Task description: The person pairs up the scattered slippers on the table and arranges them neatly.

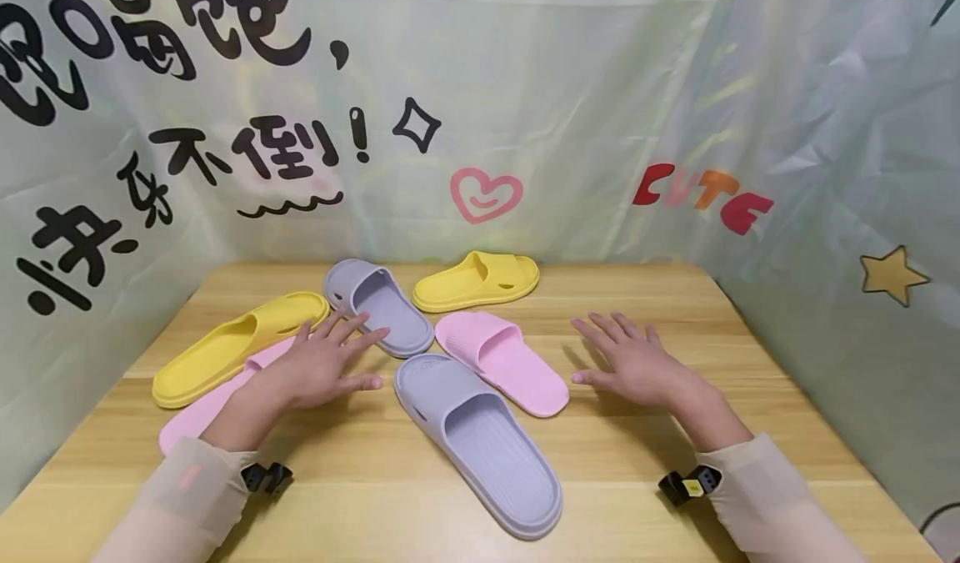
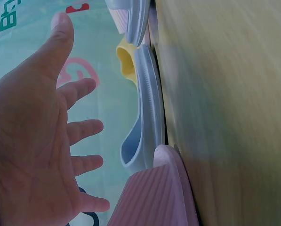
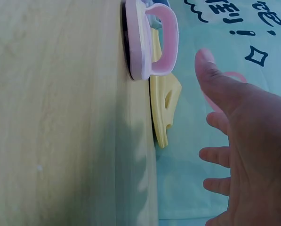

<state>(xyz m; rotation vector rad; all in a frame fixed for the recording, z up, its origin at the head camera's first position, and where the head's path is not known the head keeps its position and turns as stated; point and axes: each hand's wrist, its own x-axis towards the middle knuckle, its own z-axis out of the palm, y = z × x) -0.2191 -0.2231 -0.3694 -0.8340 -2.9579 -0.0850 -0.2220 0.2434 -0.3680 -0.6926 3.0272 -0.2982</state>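
My left hand (image 1: 322, 363) hovers with fingers spread over the left side of the table, partly covering one pink slipper (image 1: 198, 400). Its fingertips overlap the far purple slipper (image 1: 393, 313) in the head view. On the right, my right hand (image 1: 630, 363) is held above bare wood, fingers spread, to the right of another pink slipper (image 1: 528, 375). Between the hands lies a near purple slipper (image 1: 502, 454), toe end pointing away to the left. A yellow slipper (image 1: 202, 363) lies at the left, and a second yellow slipper (image 1: 446, 288) sits at the back. Both palms hold nothing.
The wooden table (image 1: 637, 513) carries all the slippers. A pale printed cloth (image 1: 570, 113) with lettering, a heart and a star hangs behind it and along both sides. Each wrist wears a small black camera, such as the right wrist camera (image 1: 690, 485).
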